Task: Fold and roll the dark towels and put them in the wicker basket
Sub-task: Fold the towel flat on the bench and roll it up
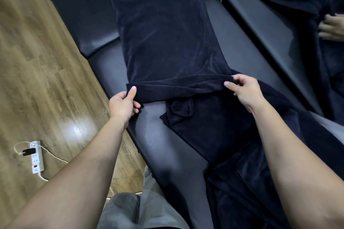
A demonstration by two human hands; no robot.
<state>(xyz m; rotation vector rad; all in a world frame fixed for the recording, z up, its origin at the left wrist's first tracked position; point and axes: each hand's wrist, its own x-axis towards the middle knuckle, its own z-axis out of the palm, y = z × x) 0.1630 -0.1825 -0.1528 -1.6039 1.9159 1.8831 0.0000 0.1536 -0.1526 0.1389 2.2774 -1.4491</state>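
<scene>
Towel [167, 29] laid lengthwise along bench [242, 55], near end pinched at both corners by left hand [122, 106] and right hand [243, 89]; soft, limp, sag expected mid-edge.

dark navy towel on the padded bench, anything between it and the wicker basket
Cannot tell: no basket is in view. Both the left hand and the right hand already pinch the near folded edge of the long dark navy towel, with nothing between.
</scene>
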